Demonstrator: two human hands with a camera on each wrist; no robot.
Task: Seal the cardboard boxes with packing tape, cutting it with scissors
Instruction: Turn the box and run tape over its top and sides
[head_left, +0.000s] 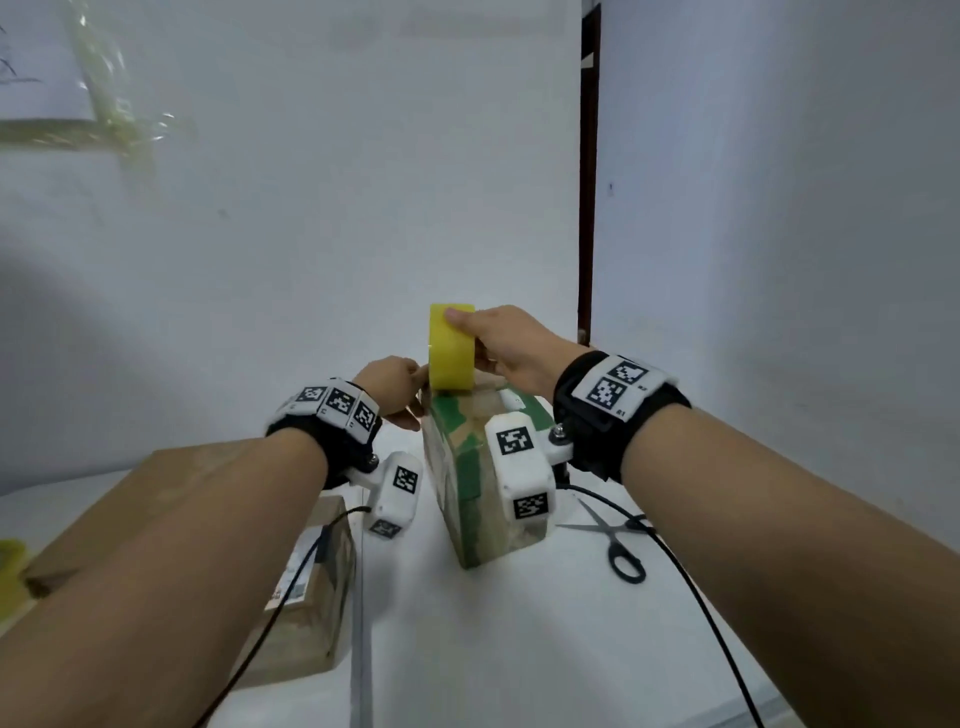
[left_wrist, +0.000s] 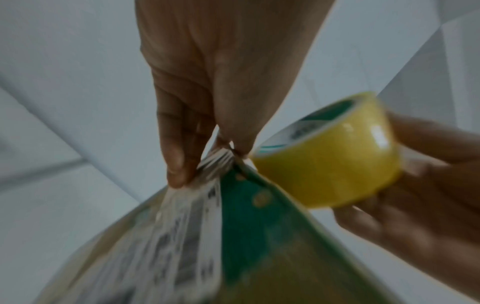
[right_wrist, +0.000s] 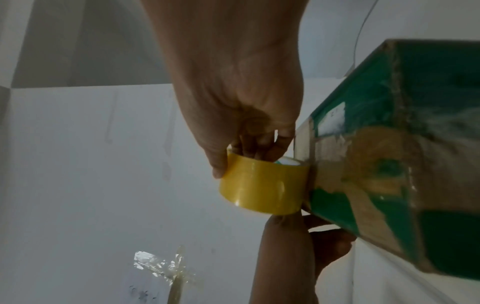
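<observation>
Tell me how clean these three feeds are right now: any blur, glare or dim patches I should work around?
Head view: sharp in the middle on the tape roll and scissors, wide-angle bend at the edges, forearms soft. Left wrist view: heavy motion blur, the label on the green box unreadable, a glare spot on the roll. Right wrist view: dim, the right hand in shade, box face smeared.

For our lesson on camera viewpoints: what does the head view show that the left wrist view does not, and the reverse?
Head only: scissors on the table, a second box at left.
Left wrist only: the roll's printed core, the left fingertips on the box's label.
Both: the right hand gripping the yellow tape roll at the green box, with the left hand beside it.
</observation>
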